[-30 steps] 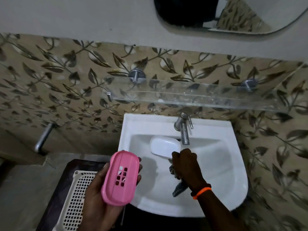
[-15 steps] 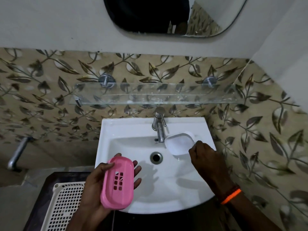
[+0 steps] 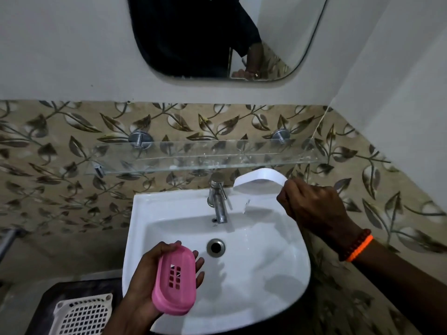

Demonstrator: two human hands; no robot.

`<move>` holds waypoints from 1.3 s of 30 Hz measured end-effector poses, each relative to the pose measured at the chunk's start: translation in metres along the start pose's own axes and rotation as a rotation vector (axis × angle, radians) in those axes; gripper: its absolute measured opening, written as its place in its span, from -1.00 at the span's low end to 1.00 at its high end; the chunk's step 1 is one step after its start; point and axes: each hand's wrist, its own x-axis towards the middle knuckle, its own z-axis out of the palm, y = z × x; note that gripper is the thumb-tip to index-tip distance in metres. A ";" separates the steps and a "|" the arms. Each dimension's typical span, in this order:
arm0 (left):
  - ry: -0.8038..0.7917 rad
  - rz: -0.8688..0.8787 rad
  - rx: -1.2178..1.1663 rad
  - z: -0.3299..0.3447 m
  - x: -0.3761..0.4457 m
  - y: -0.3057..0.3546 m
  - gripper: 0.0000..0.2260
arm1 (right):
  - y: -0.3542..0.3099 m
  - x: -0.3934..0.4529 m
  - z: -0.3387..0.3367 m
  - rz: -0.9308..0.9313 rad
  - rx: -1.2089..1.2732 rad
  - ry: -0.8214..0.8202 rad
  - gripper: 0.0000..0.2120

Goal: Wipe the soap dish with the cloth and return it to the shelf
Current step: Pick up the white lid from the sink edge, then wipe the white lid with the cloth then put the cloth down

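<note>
Right hand point(image 3: 312, 209) pinches the white plastic soap-dish tray point(image 3: 260, 181), now raised just under the clear glass shelf point(image 3: 193, 163) edge; left hand point(image 3: 154, 281) cradles the pink slotted soap-dish insert point(image 3: 174, 280) over the white ceramic basin point(image 3: 278, 262)

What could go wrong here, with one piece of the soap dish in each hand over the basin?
The right hand pinches the white tray by one end only, tilted just under the glass shelf; it could knock the shelf edge or slip into the sink. Water seems to drip from it. The pink insert lies loosely on the left hand and might slide off.
</note>
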 end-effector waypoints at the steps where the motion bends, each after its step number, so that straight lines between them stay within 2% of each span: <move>1: -0.002 0.006 0.004 0.001 0.002 0.000 -0.80 | 0.004 0.004 -0.005 -0.011 0.018 0.027 -0.74; 7: -0.011 0.053 0.066 0.004 0.008 0.000 -0.79 | 0.008 0.019 -0.021 -0.058 0.081 0.119 -0.72; 10: -0.005 0.109 0.100 0.005 0.014 -0.002 -0.90 | 0.003 0.017 -0.012 -0.001 0.106 0.072 -0.73; 12: -0.020 0.153 0.130 0.008 0.019 -0.003 -0.90 | -0.005 0.010 0.000 0.166 0.231 -0.010 -0.76; 15: -0.038 0.245 0.208 0.017 0.030 -0.009 -0.84 | -0.031 -0.004 0.017 0.729 0.758 -0.160 -0.73; 16: -0.040 0.295 0.251 0.021 0.034 -0.012 -0.81 | -0.043 -0.011 0.024 0.860 0.847 -0.181 -0.68; 19: -0.071 0.412 0.370 0.031 0.050 -0.020 -0.77 | -0.077 -0.032 0.038 1.066 1.110 -0.314 -0.54; 21: -0.107 0.460 0.428 0.033 0.060 -0.021 -0.63 | -0.095 -0.039 0.035 1.171 1.370 -0.419 -0.52; 23: -0.161 0.500 0.521 0.033 0.067 -0.019 -0.48 | -0.107 -0.040 0.027 1.211 1.522 -0.574 -0.55; 28: -0.221 0.546 0.747 0.032 0.062 -0.015 -0.37 | -0.117 -0.029 0.002 1.114 1.794 -0.867 -0.68; 30: -0.231 0.565 0.768 0.035 0.055 -0.012 -0.38 | -0.116 -0.025 -0.008 1.086 1.855 -0.938 -0.67; 32: -0.272 0.590 0.738 0.037 0.049 -0.010 -0.46 | -0.114 -0.022 -0.018 1.056 1.876 -0.982 -0.57; 35: -0.305 0.564 0.633 0.035 0.044 -0.011 -0.53 | -0.105 -0.018 -0.032 1.112 1.896 -0.986 -0.51; 38: -0.302 0.514 0.599 0.029 0.040 -0.014 -0.53 | -0.085 -0.016 -0.038 1.364 1.943 -0.814 -0.64; 39: -0.307 0.501 0.596 0.029 0.039 -0.015 -0.54 | -0.079 -0.014 -0.040 1.374 1.957 -0.744 -0.71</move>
